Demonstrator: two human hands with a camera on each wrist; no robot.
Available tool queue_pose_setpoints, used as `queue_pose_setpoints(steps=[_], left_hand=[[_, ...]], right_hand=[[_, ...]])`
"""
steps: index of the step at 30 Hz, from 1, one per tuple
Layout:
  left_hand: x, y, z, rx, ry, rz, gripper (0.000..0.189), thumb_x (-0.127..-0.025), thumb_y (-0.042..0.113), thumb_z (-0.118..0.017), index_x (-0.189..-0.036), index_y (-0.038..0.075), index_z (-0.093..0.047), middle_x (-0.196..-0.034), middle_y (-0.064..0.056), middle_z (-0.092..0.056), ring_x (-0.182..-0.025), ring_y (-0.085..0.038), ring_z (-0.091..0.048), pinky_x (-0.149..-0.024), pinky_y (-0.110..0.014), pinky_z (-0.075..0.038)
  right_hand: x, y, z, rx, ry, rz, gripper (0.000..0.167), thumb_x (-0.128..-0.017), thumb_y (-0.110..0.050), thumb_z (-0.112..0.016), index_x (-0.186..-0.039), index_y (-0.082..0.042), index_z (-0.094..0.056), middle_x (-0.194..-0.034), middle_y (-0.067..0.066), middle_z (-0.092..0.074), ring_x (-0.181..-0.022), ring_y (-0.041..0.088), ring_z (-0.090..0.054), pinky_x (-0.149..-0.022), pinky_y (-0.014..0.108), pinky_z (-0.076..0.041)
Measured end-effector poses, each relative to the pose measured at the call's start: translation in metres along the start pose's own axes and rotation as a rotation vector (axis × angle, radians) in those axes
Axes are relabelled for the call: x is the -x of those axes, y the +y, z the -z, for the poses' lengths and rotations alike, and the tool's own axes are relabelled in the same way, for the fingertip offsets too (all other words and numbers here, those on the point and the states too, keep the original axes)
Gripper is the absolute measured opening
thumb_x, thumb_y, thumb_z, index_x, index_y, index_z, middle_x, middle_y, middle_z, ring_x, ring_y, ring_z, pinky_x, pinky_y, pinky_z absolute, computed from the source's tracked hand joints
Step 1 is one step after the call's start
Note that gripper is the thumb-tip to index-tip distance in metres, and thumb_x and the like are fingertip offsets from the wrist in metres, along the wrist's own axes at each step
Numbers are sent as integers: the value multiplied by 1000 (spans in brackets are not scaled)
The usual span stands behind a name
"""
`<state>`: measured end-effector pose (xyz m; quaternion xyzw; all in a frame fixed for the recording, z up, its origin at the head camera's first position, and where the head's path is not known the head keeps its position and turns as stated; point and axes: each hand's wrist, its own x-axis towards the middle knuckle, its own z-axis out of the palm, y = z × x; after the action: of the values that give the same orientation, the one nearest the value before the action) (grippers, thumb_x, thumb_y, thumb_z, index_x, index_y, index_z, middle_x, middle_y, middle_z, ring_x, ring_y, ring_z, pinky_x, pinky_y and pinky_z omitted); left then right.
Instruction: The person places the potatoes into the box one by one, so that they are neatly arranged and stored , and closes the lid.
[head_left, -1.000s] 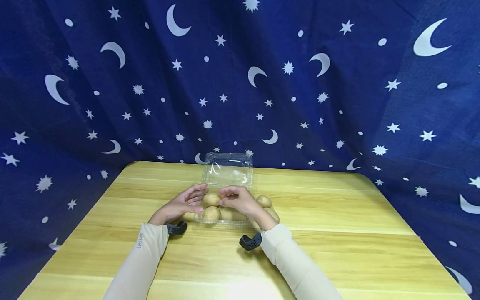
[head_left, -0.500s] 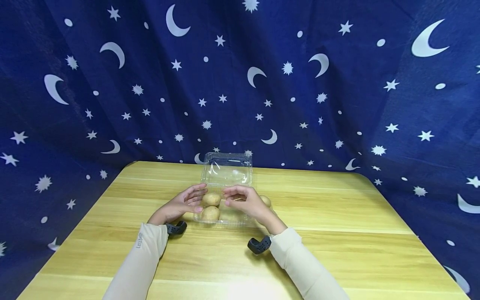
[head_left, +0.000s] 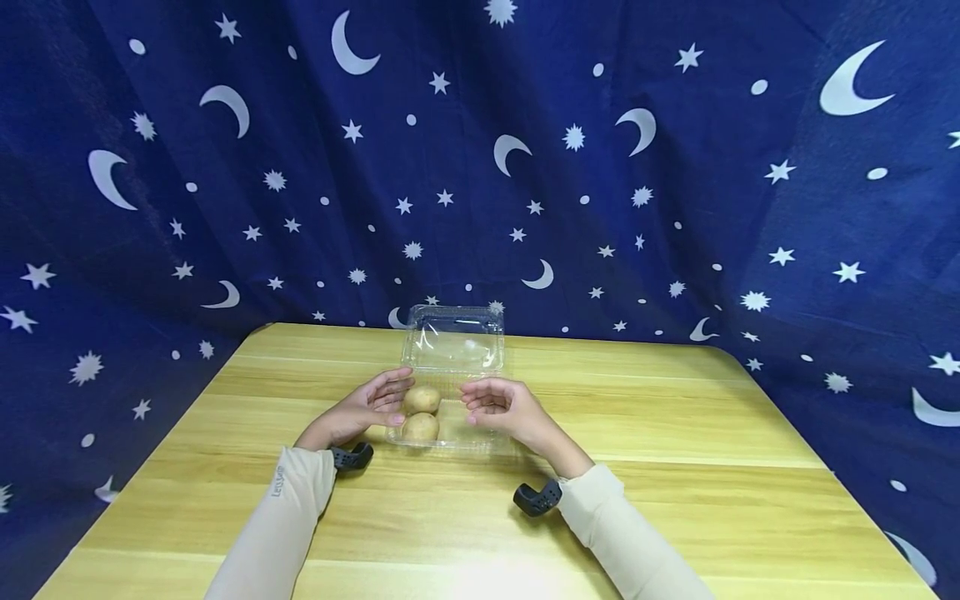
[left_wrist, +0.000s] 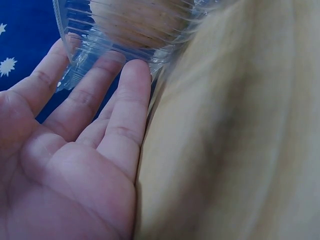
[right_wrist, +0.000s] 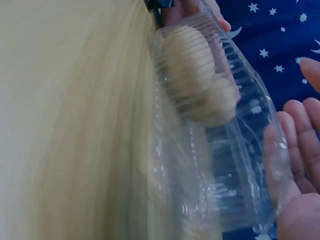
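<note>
Potatoes (head_left: 422, 400), two of them, sit one behind the other in the left half of a clear plastic container (head_left: 459, 427), just below the middle of the head view; its lid (head_left: 454, 340) tips back at the far edge. From overhead I can't make out how the left hand (head_left: 358, 410) meets the plastic, but the left wrist view has its fingertips at the ribbed wall, seemingly touching, with one potato behind it. Slightly blurred, the right wrist view gives the pair from the side, upper centre, with part of the left hand beyond them.

The left fingers are spread and nearly straight, gripping nothing. At the container's right, the right hand (head_left: 513, 408) has gently bent fingers, well parted from the thumb and without anything in grasp; one shows through the plastic in its wrist view, though contact I can't tell.

Cream sleeves (head_left: 262, 533) cross the pale wood-grain surface (head_left: 675, 492), which glares at bottom centre. Behind hangs a dark blue curtain (head_left: 465, 167) of white moons and stars.
</note>
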<state>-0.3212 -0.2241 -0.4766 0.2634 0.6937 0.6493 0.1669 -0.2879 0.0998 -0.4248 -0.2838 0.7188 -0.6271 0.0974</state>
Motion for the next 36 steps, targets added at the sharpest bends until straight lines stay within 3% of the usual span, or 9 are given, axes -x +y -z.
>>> queue_pose_setpoints(steps=[9,22,36], left_hand=[[-1,-1,0,-6,-3,2,99,-98,17,-82,-169,-7,-17,-172,-36,-22,-158,-55,-22,-123,-30,-36],[0,0,-1,7,2,2,98,-98,16,-82,-168,-8,-17,-172,-36,-21,-158,-55,-21,-114,-18,-40],[0,1,-2,3,-5,7,98,-99,15,-81,-168,-8,-16,-172,-37,-20,-158,-56,-20,-113,-16,-40]], right_hand=[[17,1,12,8,-35,-8,44,-95,11,-71,-137,19,-60,-135,44,-60,-125,63,-57,-103,28,-56],[29,0,26,9,-24,-41,46,-96,5,-74,-137,18,-60,-137,43,-59,-126,57,-60,-103,27,-56],[36,-6,52,117,24,-27,42,-97,2,-74,-135,16,-63,-130,40,-65,-119,47,-66,-99,26,-56]])
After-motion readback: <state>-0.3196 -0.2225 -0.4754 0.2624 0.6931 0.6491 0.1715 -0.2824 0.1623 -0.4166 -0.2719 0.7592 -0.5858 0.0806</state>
